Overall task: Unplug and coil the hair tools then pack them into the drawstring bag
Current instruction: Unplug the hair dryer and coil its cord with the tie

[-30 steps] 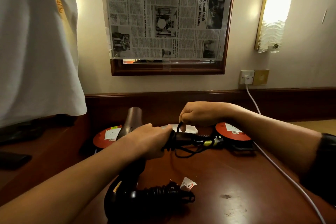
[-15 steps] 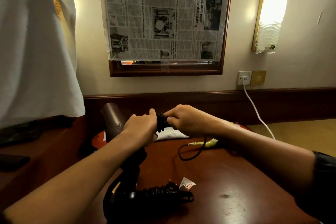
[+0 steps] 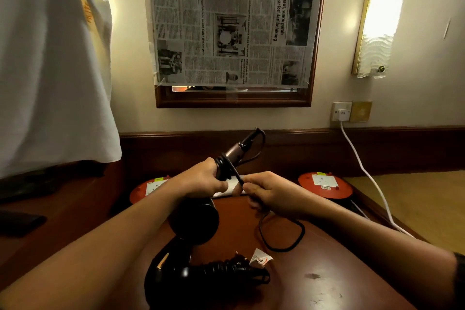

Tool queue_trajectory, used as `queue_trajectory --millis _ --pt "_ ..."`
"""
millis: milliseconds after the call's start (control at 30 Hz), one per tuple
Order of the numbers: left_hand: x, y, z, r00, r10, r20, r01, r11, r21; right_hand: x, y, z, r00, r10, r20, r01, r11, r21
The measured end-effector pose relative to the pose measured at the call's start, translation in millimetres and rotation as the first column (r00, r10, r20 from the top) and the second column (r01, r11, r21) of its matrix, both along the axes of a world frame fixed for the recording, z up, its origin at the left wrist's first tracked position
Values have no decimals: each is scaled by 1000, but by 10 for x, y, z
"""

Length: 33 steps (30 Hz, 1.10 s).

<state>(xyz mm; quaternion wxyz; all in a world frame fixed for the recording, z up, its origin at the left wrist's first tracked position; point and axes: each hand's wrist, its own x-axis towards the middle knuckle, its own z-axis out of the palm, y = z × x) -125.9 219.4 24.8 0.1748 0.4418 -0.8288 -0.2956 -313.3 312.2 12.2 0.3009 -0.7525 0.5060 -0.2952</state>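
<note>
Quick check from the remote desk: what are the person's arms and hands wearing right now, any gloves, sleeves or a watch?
No gloves: the left hand and right hand are bare, with no rings visible. Both forearms are bare too. The only thing worn in view is a dark band or cuff at the right arm's frame edge; watch or sleeve, I cannot tell.
</note>
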Motion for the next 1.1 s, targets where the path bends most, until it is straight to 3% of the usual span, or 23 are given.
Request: queue_trajectory --millis 133,433,633,733,800,933,1100 --pt "27 106 171 975 -178 -132 192 977 96 -86 16 -127 996 59 61 -69 984 164" --pt "51 318 273 921 -377 -100 390 904 177 -195 -124 -319 985 126 115 -151 959 241" --pt "60 385 318 896 -442 44 421 876 234 -274 -211 -62 990 68 -127 -50 988 144" --pt "15 479 322 857 -495 144 454 857 244 -378 -237 79 989 7 -145 7 995 99" --pt "-2 533 336 837 -510 198 459 851 255 -389 -311 162 987 51 -151 -38 995 90" --pt "-3 529 354 810 -506 296 425 854 299 -297 -467 349 901 145 -408 -147 989 26" --pt "-110 596 353 781 -510 360 422 857 296 -285 -387 562 854 211 -476 -225 974 26"
